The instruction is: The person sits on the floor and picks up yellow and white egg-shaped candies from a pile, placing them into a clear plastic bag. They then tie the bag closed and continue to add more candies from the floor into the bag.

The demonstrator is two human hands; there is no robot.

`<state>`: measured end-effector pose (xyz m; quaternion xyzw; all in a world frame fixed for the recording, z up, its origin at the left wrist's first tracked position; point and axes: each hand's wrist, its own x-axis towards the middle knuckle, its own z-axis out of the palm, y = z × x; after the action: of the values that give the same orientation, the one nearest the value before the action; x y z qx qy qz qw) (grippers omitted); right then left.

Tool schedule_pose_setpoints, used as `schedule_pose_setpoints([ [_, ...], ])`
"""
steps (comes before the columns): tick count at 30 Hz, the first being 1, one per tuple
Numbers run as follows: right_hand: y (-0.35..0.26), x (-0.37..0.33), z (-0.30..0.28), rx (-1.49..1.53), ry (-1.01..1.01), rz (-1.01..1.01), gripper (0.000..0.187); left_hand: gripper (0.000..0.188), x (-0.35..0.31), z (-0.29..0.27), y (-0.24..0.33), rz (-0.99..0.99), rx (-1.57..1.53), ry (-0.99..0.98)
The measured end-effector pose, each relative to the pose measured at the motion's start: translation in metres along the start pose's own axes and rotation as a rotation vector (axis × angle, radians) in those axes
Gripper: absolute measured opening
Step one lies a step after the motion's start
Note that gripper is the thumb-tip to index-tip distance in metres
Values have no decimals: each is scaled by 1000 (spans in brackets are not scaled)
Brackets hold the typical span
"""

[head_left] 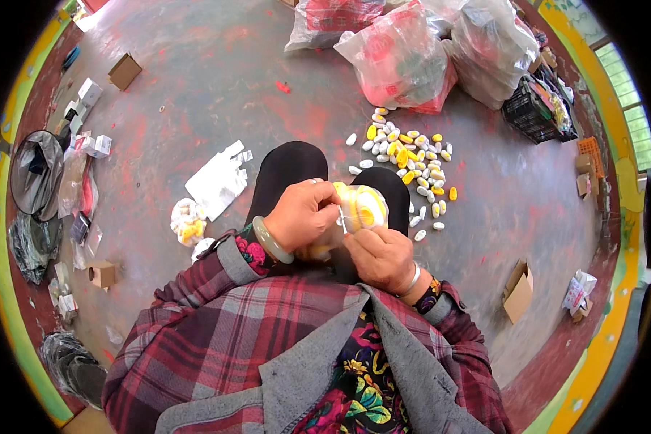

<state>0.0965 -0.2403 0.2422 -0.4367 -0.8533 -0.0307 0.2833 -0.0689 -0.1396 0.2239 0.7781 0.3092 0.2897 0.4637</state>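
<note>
The fingers of the left hand (302,214) curl over the near side of a small clear plastic bag stuffed with yellow and white capsule-shaped pieces (360,208), gripping it against the knees. The right hand (382,253) sits just below the bag, its fingertips pinched on a thin white strip (342,218) at the bag's mouth, between the two hands. The bag is rounded and glossy, yellow showing through its film, and rests on the dark trousers (289,166) right under the fingers.

Just beyond the fingers, past the right knee, a loose scatter of white and yellow oval capsules (409,163) lies on the grey, red-stained floor (195,79). Further out in the same direction stand large translucent plastic sacks with red contents (405,61), and beside them, to the right, a black plastic crate (532,112). To the left of the fingers, near the left knee, lie a flat white plastic bag (217,181) and a small crumpled bag with yellow pieces (186,220). Far left, small white boxes (87,98) are heaped by the wall; a brown cardboard box (125,71) sits well beyond them. Another open brown cardboard box (518,291) lies to the right of the right hand, well apart.
</note>
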Motion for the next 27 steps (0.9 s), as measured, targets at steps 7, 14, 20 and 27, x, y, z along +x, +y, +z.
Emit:
schedule_pose_setpoints([
  [7, 10, -12, -15, 240, 243, 569, 50, 34, -3, -32, -17, -217, -254, -103],
  [14, 34, -40, 8, 912, 73, 1137, 63, 45, -46, -23, -44, -80, 375, -117],
  [20, 21, -25, 7, 1122, 9, 1055, 79, 55, -61, -23, -35, -93, 200, -224],
  [27, 6, -19, 16, 949, 99, 1058, 84, 49, -68, -11, -31, -310, -856, -51],
])
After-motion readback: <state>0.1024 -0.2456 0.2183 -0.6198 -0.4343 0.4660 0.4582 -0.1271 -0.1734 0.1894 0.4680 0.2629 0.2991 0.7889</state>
